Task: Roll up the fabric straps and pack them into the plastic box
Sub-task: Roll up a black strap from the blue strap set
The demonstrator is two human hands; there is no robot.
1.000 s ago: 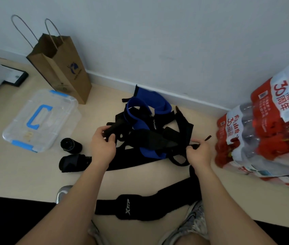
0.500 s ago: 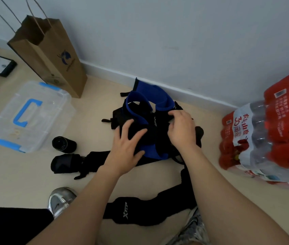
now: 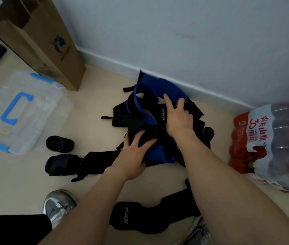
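Strap pile (image 3: 122,119) on floor, well right of closed plastic box (image 3: 51,106). Your left hand (image 3: 135,156) lies flat, fingers spread, pressing black fabric. Your right hand (image 3: 179,121) curls into blue band (image 3: 166,89), gripping it.

Fabric looks soft, limp, light and likely to tangle. Pinch one free end, roll tight.

Pile shows no single axis. Loose black strap (image 3: 149,216), right of box and nearer you, runs left-right. Rolled strap (image 3: 59,144) just right of box.

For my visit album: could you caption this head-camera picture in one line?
Left hand and right hand rest on a pile of black-and-blue fabric straps; the plastic box sits alongside, lid on.
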